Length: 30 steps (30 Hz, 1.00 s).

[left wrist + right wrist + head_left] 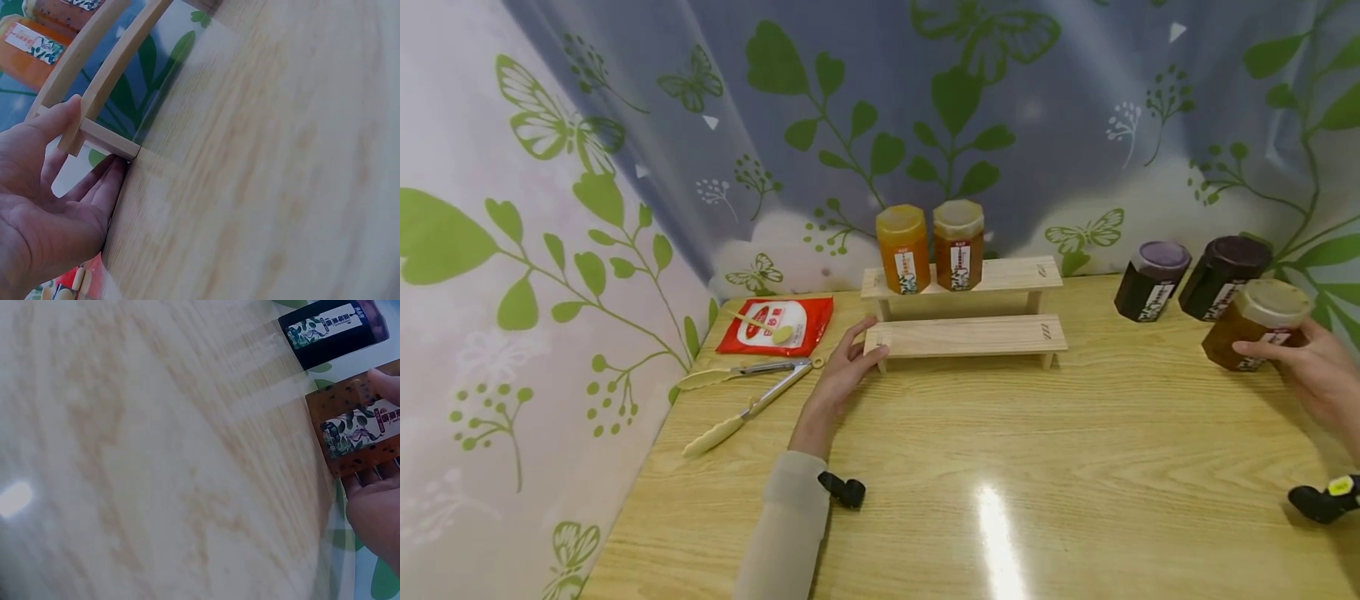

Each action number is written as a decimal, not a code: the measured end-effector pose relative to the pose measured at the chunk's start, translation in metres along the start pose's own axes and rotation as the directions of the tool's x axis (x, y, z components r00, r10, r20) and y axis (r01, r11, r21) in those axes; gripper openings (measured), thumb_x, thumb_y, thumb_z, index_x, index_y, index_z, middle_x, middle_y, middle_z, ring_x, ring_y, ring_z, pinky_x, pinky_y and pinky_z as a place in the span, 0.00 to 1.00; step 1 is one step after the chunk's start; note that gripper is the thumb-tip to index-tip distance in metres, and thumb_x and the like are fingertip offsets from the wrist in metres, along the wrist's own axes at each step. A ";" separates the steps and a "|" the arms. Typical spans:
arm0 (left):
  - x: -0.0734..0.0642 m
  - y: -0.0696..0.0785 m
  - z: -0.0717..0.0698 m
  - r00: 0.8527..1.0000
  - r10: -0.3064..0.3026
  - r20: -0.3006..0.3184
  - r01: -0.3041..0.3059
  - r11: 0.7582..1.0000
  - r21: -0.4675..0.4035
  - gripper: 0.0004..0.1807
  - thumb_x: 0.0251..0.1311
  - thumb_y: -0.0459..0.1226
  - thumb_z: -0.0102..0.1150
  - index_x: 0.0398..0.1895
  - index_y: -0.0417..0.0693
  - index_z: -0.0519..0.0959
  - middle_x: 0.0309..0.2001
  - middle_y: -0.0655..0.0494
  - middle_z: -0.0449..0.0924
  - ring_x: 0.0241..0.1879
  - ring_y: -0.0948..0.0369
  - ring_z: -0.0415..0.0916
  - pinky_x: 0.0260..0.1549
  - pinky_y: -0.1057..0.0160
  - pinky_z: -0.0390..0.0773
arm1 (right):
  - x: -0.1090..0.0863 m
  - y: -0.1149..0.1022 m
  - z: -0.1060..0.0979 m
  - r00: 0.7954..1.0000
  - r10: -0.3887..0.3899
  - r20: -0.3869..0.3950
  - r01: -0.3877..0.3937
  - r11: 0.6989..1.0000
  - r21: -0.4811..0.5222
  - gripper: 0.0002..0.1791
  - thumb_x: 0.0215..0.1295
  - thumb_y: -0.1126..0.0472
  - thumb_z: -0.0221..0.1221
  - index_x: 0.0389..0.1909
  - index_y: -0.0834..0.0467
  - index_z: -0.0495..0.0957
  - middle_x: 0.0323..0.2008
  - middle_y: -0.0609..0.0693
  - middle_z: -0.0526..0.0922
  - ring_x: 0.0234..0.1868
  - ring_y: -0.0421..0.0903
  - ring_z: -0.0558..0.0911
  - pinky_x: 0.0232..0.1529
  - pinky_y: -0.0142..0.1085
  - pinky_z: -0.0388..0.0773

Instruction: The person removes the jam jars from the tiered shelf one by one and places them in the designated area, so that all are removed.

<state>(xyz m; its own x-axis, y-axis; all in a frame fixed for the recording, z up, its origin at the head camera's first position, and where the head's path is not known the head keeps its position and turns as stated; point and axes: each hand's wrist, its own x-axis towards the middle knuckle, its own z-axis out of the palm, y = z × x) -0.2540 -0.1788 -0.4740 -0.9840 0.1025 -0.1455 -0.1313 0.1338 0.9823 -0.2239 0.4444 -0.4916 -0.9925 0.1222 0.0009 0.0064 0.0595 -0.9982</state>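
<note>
Evidently, the thing in the right hand (1318, 371) is a faceted jar of amber-brown preserve (1243, 327) with a pale cream lid, at the right of the surface (925, 467), just in front of two dark purple jars (1152, 283) (1225, 279). Thumb and fingers are closed around its sides; whether its base touches the surface I cannot tell. The left hand (844, 375) is partly closed about the left end of a two-tier wooden shelf (966, 336), thumb on the lower board. That shelf is plain pale wood, and its upper board carries an orange jar (901, 254) and a second amber-brown jar (958, 250). Only the head view shows the gripped jar's lid, plus the tongs (778, 392) beside the red-and-white bag (811, 321). The right wrist view alone brings out dark specks in the preserve and leaves printed on the white label, while the left wrist view reveals the left fingers reaching down by the shelf's leg, which the head view mostly conceals.
</note>
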 end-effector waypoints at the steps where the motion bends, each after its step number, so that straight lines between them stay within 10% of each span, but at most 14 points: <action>1: 0.000 0.000 0.000 1.000 0.001 -0.001 -0.001 1.000 -0.002 0.33 0.68 0.48 0.68 0.74 0.74 0.69 0.74 0.52 0.65 0.73 0.52 0.65 0.70 0.46 0.67 | 0.001 0.000 0.000 1.000 -0.001 0.007 0.001 1.000 0.015 0.48 0.72 0.69 0.62 0.83 0.37 0.49 0.64 0.26 0.62 0.77 0.34 0.50 0.60 0.17 0.57; 8: -0.001 -0.002 0.000 1.000 0.002 0.001 -0.002 1.000 0.001 0.33 0.68 0.49 0.68 0.74 0.74 0.69 0.77 0.55 0.61 0.75 0.51 0.61 0.71 0.46 0.66 | -0.001 -0.001 -0.001 1.000 -0.006 0.031 0.008 0.998 -0.056 0.49 0.73 0.67 0.61 0.83 0.35 0.46 0.64 0.25 0.59 0.78 0.34 0.48 0.70 0.19 0.48; 15: -0.001 -0.002 0.001 1.000 -0.011 0.002 0.011 1.000 -0.004 0.33 0.68 0.49 0.69 0.74 0.75 0.69 0.76 0.53 0.63 0.74 0.51 0.63 0.71 0.46 0.66 | -0.003 -0.006 -0.002 0.996 -0.080 0.028 0.080 0.997 0.006 0.40 0.72 0.72 0.61 0.75 0.37 0.60 0.57 0.29 0.68 0.58 0.26 0.68 0.51 0.17 0.65; 23: -0.001 -0.002 0.000 1.000 -0.016 -0.001 0.016 1.000 -0.012 0.33 0.67 0.49 0.69 0.74 0.76 0.69 0.74 0.52 0.65 0.73 0.52 0.65 0.71 0.46 0.66 | 0.009 0.012 -0.020 0.984 -0.176 -0.009 0.172 0.969 -0.176 0.41 0.80 0.64 0.54 0.84 0.38 0.47 0.71 0.30 0.60 0.74 0.30 0.56 0.78 0.28 0.37; 30: 0.000 -0.001 0.000 1.000 -0.007 -0.008 0.007 1.000 -0.009 0.33 0.67 0.49 0.69 0.74 0.75 0.69 0.74 0.52 0.65 0.73 0.51 0.65 0.71 0.45 0.65 | 0.034 0.023 -0.052 0.953 -0.298 -0.060 0.296 0.954 -0.047 0.37 0.80 0.67 0.53 0.83 0.47 0.51 0.74 0.38 0.62 0.67 0.34 0.64 0.75 0.26 0.45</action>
<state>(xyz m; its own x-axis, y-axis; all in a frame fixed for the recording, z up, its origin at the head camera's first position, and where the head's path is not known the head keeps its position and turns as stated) -0.2538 -0.1792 -0.4748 -0.9839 0.0941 -0.1518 -0.1395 0.1262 0.9821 -0.2511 0.5010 -0.5115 -0.9400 0.1580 0.3024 -0.2818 0.1398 -0.9492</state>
